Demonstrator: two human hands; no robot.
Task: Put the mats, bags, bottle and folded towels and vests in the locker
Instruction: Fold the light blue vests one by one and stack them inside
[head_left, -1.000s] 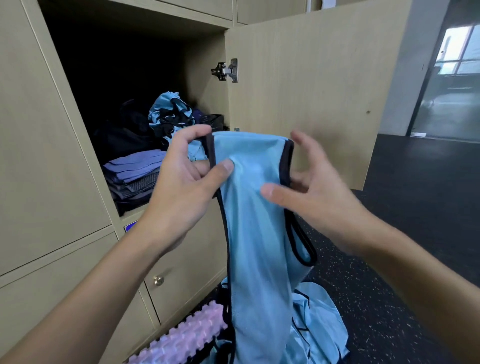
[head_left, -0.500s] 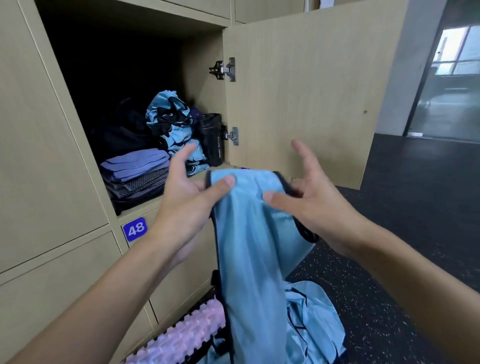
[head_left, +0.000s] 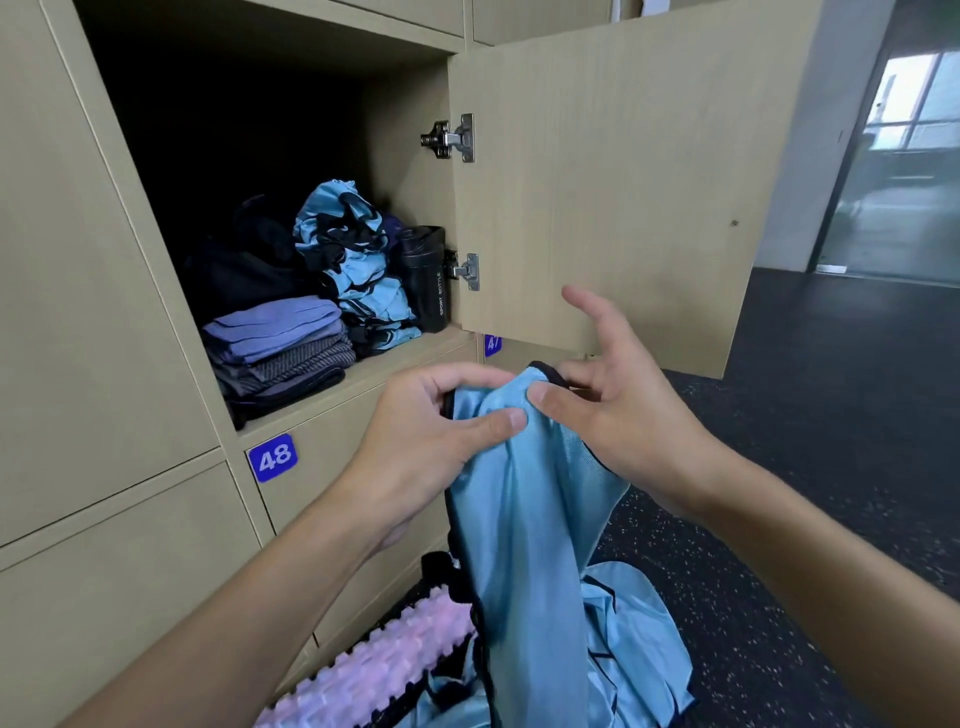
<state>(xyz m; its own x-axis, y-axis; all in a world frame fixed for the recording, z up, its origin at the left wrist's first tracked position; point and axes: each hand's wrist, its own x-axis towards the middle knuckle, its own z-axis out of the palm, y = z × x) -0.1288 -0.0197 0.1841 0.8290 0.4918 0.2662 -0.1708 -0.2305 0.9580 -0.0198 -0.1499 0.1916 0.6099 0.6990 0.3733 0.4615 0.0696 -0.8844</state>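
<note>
Left hand (head_left: 426, 441) and right hand (head_left: 628, 421) pinching blue vest (head_left: 530, 499), open locker door (head_left: 613, 171) just behind, towels (head_left: 278, 343), bottle (head_left: 428, 280) inside, pink mat (head_left: 374, 675) below

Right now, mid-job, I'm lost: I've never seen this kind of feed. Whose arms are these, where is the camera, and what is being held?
No machine here: a person works with bare hands, and the single picture comes from a camera worn on their head, looking forward and down. The left hand and right hand both pinch the top of a light blue vest, which hangs down. The open locker holds folded towels, stacked blue vests and a black bottle. On the floor below lie a pink ridged mat and loose blue vests.
</note>
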